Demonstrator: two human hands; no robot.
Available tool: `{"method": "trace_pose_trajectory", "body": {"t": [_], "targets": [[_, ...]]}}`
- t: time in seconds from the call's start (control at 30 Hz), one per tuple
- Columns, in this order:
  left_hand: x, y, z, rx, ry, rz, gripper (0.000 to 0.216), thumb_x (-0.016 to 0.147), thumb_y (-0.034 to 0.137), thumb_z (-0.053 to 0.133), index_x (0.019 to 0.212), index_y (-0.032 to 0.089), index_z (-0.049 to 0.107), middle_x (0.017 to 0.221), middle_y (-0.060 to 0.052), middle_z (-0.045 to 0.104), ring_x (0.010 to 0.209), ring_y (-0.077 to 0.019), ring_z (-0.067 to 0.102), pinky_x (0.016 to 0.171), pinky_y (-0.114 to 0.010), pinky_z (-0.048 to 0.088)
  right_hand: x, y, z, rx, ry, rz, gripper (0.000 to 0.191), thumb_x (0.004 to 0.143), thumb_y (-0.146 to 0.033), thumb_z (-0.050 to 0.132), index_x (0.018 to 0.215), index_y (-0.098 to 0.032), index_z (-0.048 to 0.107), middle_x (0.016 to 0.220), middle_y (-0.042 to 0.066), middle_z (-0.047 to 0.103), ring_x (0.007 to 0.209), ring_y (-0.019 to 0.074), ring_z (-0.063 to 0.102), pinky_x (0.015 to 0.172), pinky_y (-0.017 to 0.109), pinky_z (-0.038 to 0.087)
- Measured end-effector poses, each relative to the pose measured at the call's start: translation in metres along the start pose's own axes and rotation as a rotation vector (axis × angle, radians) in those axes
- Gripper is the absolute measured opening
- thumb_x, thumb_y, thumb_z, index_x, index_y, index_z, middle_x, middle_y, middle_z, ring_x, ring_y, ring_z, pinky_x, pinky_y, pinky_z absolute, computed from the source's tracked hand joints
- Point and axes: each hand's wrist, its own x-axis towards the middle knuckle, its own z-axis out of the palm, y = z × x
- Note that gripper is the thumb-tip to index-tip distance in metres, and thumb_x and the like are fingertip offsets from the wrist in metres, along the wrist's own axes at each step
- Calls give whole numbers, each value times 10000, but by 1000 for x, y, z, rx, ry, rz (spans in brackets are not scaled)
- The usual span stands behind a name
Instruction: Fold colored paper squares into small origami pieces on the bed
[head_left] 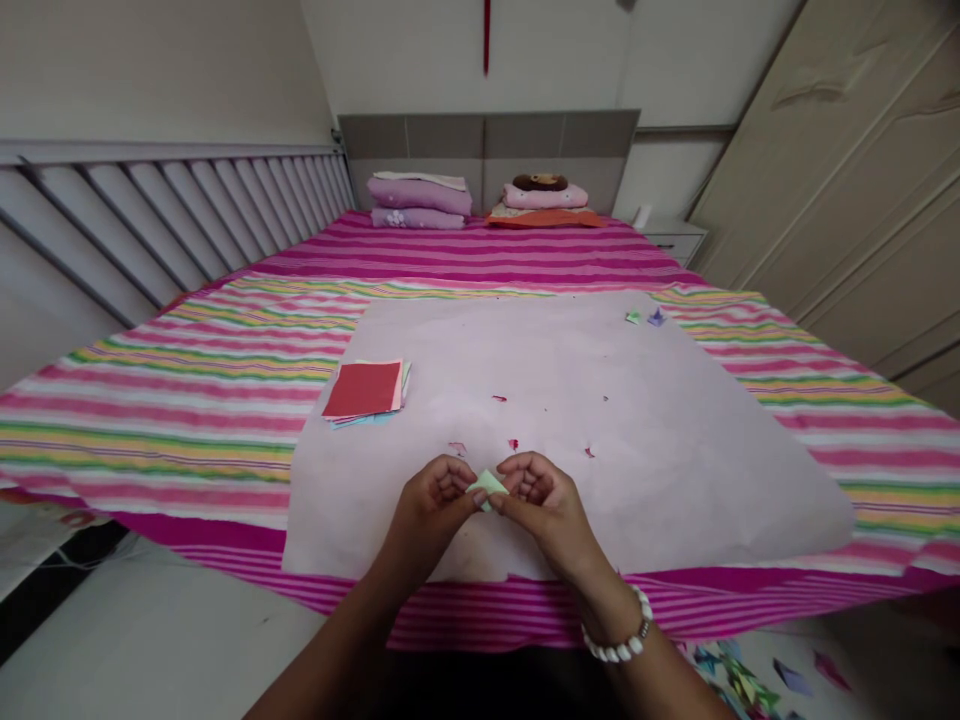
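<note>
A small piece of folded pale green paper (pixel 487 482) is held between both hands, just above the near part of a large white sheet. My left hand (pixel 439 497) pinches its left side, thumb in front and fingers curled behind. On the other side my right hand (pixel 546 503) grips it the same way, and a white beaded bracelet (pixel 628 640) circles that wrist. The two thumbs almost meet at the paper's lower edge. To the left lies a stack of square coloured paper (pixel 365 388) with a red sheet on top.
The white sheet (pixel 697 470) covers the middle of a striped bed (pixel 187 390). Small red scraps (pixel 514 444) lie beyond my hands. Green (pixel 633 317) and purple folded pieces (pixel 657 316) rest at the far right. Several folded papers (pixel 742 680) are on the floor, lower right.
</note>
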Motion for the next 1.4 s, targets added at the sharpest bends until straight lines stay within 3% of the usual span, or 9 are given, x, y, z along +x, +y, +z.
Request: {"method": "trace_pose_trajectory", "body": {"t": [0.17,0.3,0.47,0.67,0.8,0.93,1.17,1.4], "targets": [[-1,4,-2,41,-6,42,133,719,250,704,702,171,597,638,16,626,638,-129,618,634,-250,509,1,-1,-2,31,-22,-7,323,639,-267,805,894,-198,618,628,-42,611,565,115,576,567,247,462],[-2,4,-6,148,-23,91,65,725,239,701,758,182,692,751,-24,708,705,-158,647,685,-278,521,1,-1,-2,48,2,-13,309,613,-282,830,780,-200,584,620,-41,618,549,113,583,548,242,469],[-2,6,-9,409,-12,202,151,724,227,718,872,216,747,792,-32,715,711,-157,611,665,-266,487,1,-5,-2,14,-17,-15,349,588,-295,852,637,-195,521,591,-23,640,538,115,579,528,238,461],[-4,8,-7,492,-15,219,172,756,239,688,919,225,742,753,-24,682,677,-153,591,638,-261,470,1,-5,-2,-16,34,-33,345,544,-296,874,659,-198,564,610,-18,645,555,128,596,535,253,494],[-4,7,-6,549,-16,255,121,785,238,653,879,235,730,747,-17,653,692,-158,584,657,-268,455,0,-1,-3,-140,45,-132,250,627,-319,827,800,-206,685,676,8,663,627,156,617,597,293,523],[-3,5,-7,567,-34,272,122,825,234,602,889,235,706,787,-18,635,743,-165,583,689,-275,443,-1,-2,-5,-373,-22,-324,133,779,-261,710,909,-243,728,782,30,668,694,167,603,658,316,505],[-1,6,-8,533,-42,230,76,817,226,603,805,213,677,798,-10,572,773,-162,545,716,-278,425,-3,-13,-5,-609,-164,-431,153,897,-203,555,931,-236,700,797,36,585,713,168,560,643,300,453],[1,2,-9,179,-81,-29,126,753,289,689,751,163,682,739,-17,662,758,-167,585,725,-281,436,-6,-14,-1,-603,-154,-405,119,898,-201,528,798,-200,593,757,19,512,689,161,496,621,289,401]]}}
